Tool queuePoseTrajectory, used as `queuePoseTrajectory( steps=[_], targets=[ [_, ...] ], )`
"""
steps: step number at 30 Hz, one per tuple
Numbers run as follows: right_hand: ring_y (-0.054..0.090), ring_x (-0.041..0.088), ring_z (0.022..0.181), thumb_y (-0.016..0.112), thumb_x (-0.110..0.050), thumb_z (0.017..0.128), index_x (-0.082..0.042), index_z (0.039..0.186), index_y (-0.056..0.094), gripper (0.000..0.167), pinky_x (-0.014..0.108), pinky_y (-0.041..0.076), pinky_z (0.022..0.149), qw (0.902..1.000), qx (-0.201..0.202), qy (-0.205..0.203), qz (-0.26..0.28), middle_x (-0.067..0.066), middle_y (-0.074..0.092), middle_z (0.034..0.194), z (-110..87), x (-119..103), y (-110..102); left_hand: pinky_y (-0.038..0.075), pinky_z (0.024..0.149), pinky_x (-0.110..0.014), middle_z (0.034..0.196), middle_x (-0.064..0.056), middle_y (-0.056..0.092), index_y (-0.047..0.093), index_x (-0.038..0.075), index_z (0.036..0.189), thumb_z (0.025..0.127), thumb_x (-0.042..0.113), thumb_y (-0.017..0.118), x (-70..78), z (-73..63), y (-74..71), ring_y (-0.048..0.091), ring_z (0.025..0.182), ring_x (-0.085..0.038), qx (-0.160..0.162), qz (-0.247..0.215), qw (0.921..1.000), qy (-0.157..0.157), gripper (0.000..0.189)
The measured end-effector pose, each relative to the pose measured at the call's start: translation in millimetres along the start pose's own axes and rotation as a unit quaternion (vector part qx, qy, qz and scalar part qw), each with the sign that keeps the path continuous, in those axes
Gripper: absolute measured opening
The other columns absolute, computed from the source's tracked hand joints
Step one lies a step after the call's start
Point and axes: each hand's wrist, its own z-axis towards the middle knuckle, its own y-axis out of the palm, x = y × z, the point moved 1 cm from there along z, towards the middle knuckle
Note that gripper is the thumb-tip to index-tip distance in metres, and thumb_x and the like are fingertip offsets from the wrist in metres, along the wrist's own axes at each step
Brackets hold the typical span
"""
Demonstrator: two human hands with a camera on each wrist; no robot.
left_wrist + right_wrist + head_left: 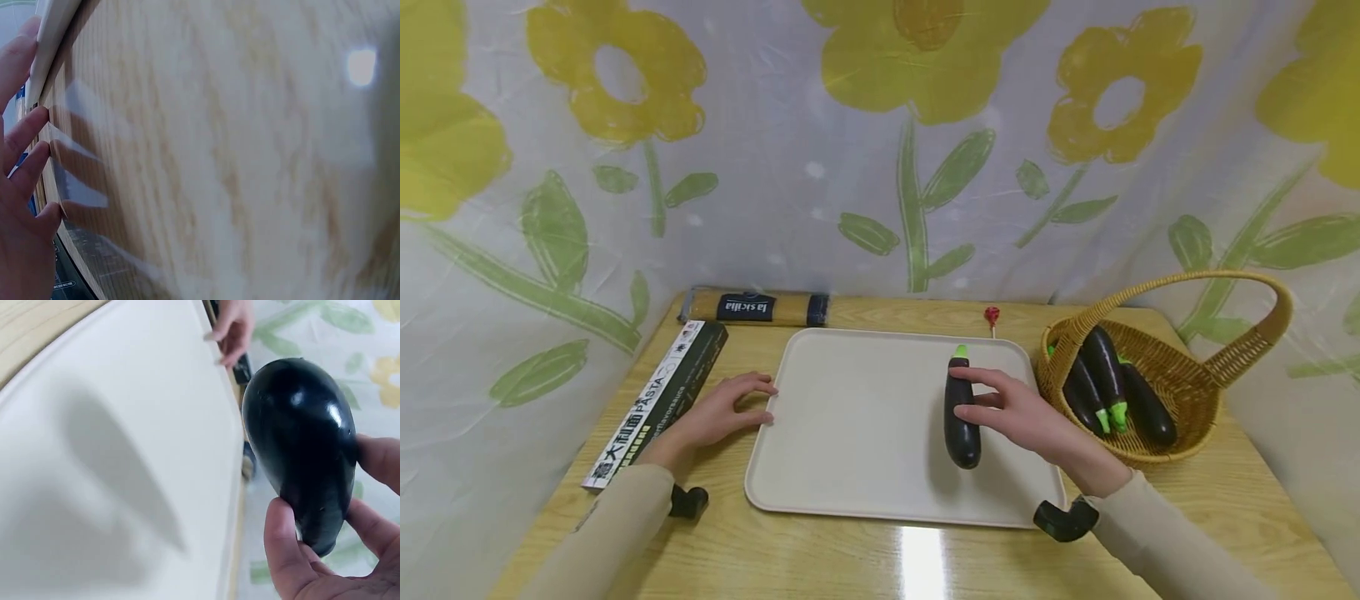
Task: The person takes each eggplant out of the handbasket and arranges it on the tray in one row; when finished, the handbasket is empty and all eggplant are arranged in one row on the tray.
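Eggplant: one eggplant point(962, 425) is held over the tray point(857, 417), right of centre in the head view; its green stem point(960, 352) is seen there, while in the right wrist view mainly the round, glossy end is shown.
Right hand: the eggplant is grasped between thumb and fingers by the right hand point(1022, 415).
Gap: in the right wrist view a shadow point(119, 462) is cast on the tray, well apart from the eggplant, so it is seen to be held clear.
Left hand: nothing is gripped by the left hand point(721, 414); its fingers are loosely bent and spread at the tray's left rim. Whether the rim is touched cannot be told.
Left wrist view: the frame is mostly filled by blurred table point(820, 554); the fingers are seen at the left edge.
Basket: several more eggplants point(1102, 362) are held in the basket point(1180, 375), right of frame in the head view.
Beyond the tray: a packet point(752, 307) and a lollipop point(992, 316) are shown.
Left of frame: a pasta box point(658, 400) is laid aslant.
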Motion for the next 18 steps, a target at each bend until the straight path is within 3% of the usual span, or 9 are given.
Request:
queuePoseTrajectory(
  steps=[10, 18],
  targets=[
    [0.062, 0.026, 0.114, 0.069, -0.024, 0.093, -0.017, 0.141, 0.053, 0.052, 0.040, 0.051, 0.092, 0.9995, -0.004, -0.025, 0.019, 0.013, 0.044, 0.144, 57.8, -7.6, 43.7, 0.020, 0.113, -0.061, 0.144, -0.018, 0.049, 0.065, 0.015, 0.121, 0.087, 0.035, 0.074, -2.7, 2.0, 1.3, 0.033, 0.139, -0.043, 0.003, 0.007, 1.0000, 0.001, 0.041],
    [0.064, 0.027, 0.108, 0.070, -0.025, 0.092, -0.013, 0.141, 0.053, 0.053, 0.035, 0.054, 0.083, 0.9992, 0.010, -0.017, -0.035, 0.017, 0.048, 0.138, 102.8, -8.9, 75.6, 0.017, 0.113, -0.064, 0.142, -0.020, 0.049, 0.065, 0.014, 0.120, 0.087, 0.035, 0.074, -4.1, 1.1, 2.2, 0.033, 0.138, -0.045, 0.006, 0.012, 0.9998, 0.014, 0.041]
  ],
)
